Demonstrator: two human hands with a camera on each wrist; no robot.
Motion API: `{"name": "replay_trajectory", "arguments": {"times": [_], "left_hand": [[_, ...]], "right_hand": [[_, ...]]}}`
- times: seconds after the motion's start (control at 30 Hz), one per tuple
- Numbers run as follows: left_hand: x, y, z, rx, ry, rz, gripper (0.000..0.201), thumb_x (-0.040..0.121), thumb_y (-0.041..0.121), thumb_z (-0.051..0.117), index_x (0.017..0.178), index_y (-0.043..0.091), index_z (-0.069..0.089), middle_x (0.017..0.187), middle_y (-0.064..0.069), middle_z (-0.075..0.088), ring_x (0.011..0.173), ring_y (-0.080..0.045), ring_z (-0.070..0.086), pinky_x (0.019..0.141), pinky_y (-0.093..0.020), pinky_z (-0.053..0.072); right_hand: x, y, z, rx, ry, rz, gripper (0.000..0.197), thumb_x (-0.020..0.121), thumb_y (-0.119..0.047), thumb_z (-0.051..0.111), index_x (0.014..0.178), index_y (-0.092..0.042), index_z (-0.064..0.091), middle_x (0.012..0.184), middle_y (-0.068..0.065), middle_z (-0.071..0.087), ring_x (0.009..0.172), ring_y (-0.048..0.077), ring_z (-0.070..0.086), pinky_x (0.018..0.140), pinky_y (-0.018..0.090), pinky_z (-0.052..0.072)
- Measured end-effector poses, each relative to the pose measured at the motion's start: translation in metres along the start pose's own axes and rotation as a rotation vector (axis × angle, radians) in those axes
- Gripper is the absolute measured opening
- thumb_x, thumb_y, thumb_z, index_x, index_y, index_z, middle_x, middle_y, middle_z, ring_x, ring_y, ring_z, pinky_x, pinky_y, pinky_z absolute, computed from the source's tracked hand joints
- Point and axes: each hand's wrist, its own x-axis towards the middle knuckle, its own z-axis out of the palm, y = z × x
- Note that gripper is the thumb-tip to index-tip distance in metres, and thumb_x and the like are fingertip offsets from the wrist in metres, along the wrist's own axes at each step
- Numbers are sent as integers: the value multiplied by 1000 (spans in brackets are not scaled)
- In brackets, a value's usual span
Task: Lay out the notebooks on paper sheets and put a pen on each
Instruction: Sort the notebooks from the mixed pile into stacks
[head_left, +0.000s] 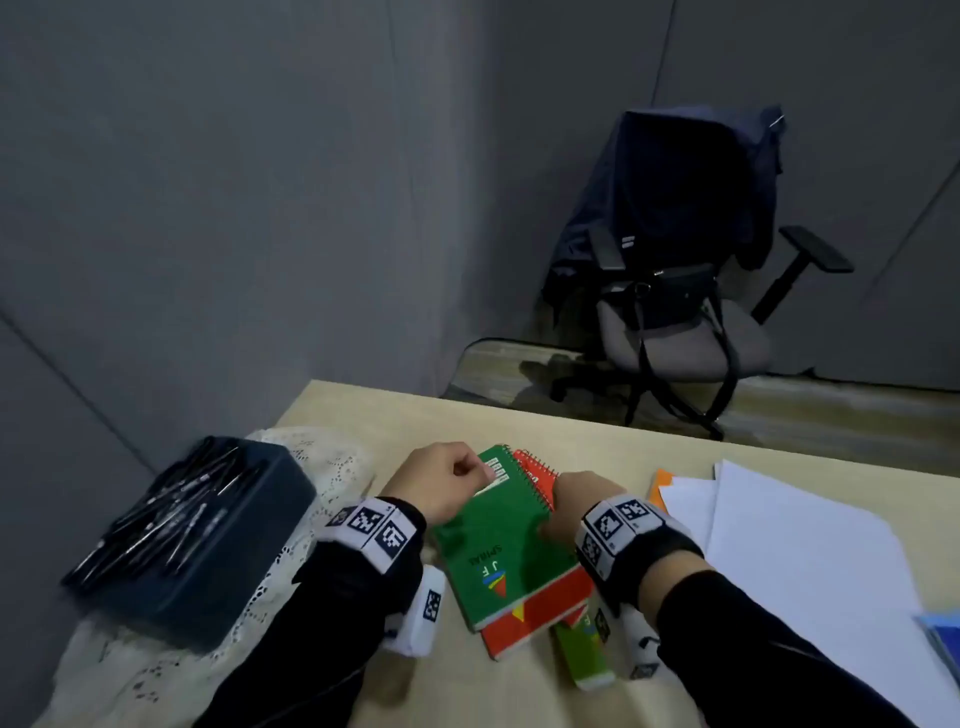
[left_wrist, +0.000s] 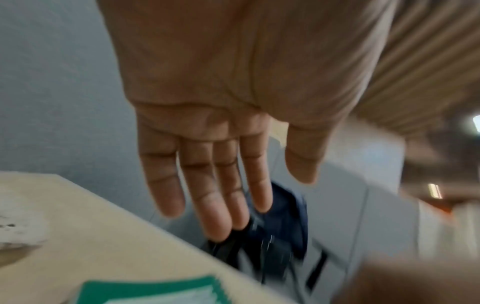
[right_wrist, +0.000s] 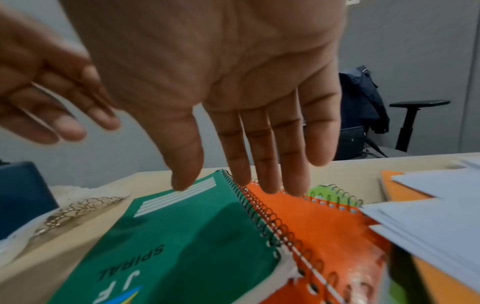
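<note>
Three spiral notebooks lie stacked on the table: a green notebook (head_left: 498, 540) (right_wrist: 182, 236) on top, an orange one (head_left: 550, 597) (right_wrist: 324, 226) under it, and a light green one (head_left: 582, 654) (right_wrist: 327, 195) lowest. My left hand (head_left: 447, 483) (left_wrist: 215, 185) hovers at the green cover's far left corner, fingers straight and holding nothing. My right hand (head_left: 576, 499) (right_wrist: 233, 164) reaches over the wire binding, thumb above the green cover and fingertips down at the orange one. White paper sheets (head_left: 779, 545) (right_wrist: 428, 222) lie to the right. Pens (head_left: 171, 514) fill a dark box.
The dark blue pen box (head_left: 223, 577) sits on a lace cloth (head_left: 322, 467) at the left. An orange sheet (head_left: 660, 483) pokes out from under the papers. A blue item (head_left: 940, 639) lies at the right edge. An office chair (head_left: 675, 291) draped with a jacket stands beyond the table.
</note>
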Motion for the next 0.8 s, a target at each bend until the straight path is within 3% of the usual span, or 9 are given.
{"name": "replay_trajectory", "arguments": {"times": [0.1,0.2,0.27,0.37,0.43,0.5,0.6,0.67,0.8], "left_hand": [[9,-15,-12,-206,44,35,19,90,36,62,89,18,68,92,4,69,89,-15,65,85,-29,50],[12,-21,-20,-205,90,140,17,89,39,61,86,24,67,91,9,67,89,-11,64,85,-29,50],[12,-27,-20,-122,89,184,18,87,43,61,87,26,68,91,12,66,89,-6,61,85,-28,49],[14,-37,-16,13,68,193,21,85,48,61,90,28,68,94,11,67,92,-6,60,86,-28,49],[16,-42,-13,63,66,192,22,83,49,63,90,29,69,95,10,67,93,-6,60,87,-28,49],[18,-44,-8,99,50,195,23,80,51,66,89,30,68,95,10,68,93,-5,61,88,-29,50],[17,-42,-1,161,12,197,26,78,51,69,91,28,68,95,9,68,92,-7,62,87,-28,49],[14,-40,0,217,0,208,31,77,51,71,98,28,67,101,9,67,94,-8,61,84,-25,47],[4,-36,-8,368,63,237,46,80,49,69,122,34,57,120,10,57,105,-10,53,86,-26,41]], "right_hand": [[19,-13,13,20,-6,-11,44,80,-50,68,104,-13,63,81,-1,56,75,19,56,64,27,48],[29,-18,30,-83,-30,-66,44,72,-58,71,91,-19,65,81,-3,63,72,18,59,64,27,50],[32,-21,39,-294,-10,-92,35,87,-42,62,103,-11,66,99,8,67,71,19,58,62,26,48],[33,-26,44,-370,-18,-108,36,97,-26,50,126,-4,56,123,12,58,103,28,61,75,32,51],[42,-24,47,-290,-51,-244,35,92,-33,60,112,-4,63,104,4,62,97,23,64,80,31,55],[56,-20,54,-149,-78,-375,28,95,-26,56,100,0,65,82,-2,64,72,14,64,74,28,57],[61,-21,58,-254,88,-186,30,92,-21,54,115,-6,66,91,7,69,71,21,63,79,41,58],[60,-28,50,-230,110,-159,30,88,-22,59,115,-11,67,106,5,70,87,23,67,81,37,57],[31,-35,11,-53,341,-210,24,82,-12,57,103,-15,68,101,6,70,93,27,67,77,28,54]]}}
